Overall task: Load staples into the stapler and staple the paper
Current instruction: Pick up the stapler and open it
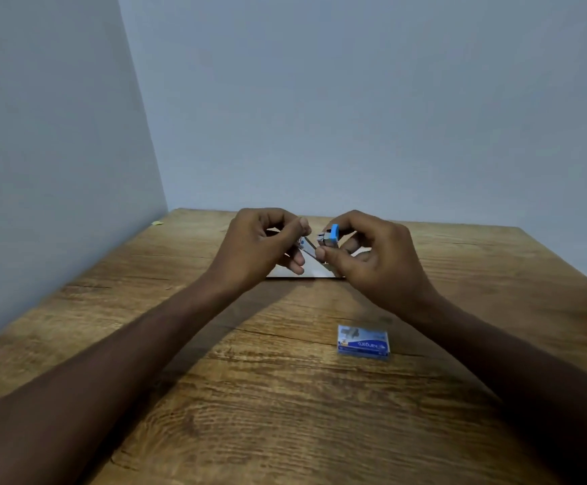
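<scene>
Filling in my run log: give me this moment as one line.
stage: loading | both hands hold small blue stapler | blue staple box on wooden table | white paper unstapled

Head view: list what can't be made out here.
- Stapler: mostly covered by the left hand and right hand; whether staples are loaded is too small to tell.
- Paper: hidden behind both hands, only a strip shows.
- Staple box: print blurred.
</scene>
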